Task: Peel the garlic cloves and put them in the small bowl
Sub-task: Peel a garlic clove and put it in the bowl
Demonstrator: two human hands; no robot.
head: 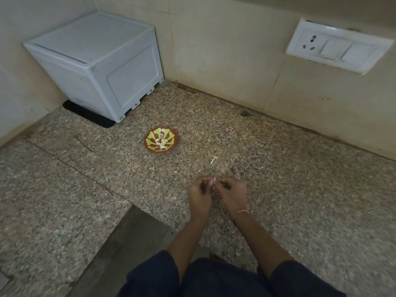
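Dark sleeves (150,275) lead to the left hand (199,197) and right hand (234,196), fingertips curled together on what seems a garlic clove (212,183) (pale, mostly hidden). Peeled cloves (160,142) lie in the small bowl (146,139), toward the countertop's (300,189) back corner.

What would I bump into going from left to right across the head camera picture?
White box → small bowl → left hand → garlic clove, pinched by both hands → right hand → wall socket.
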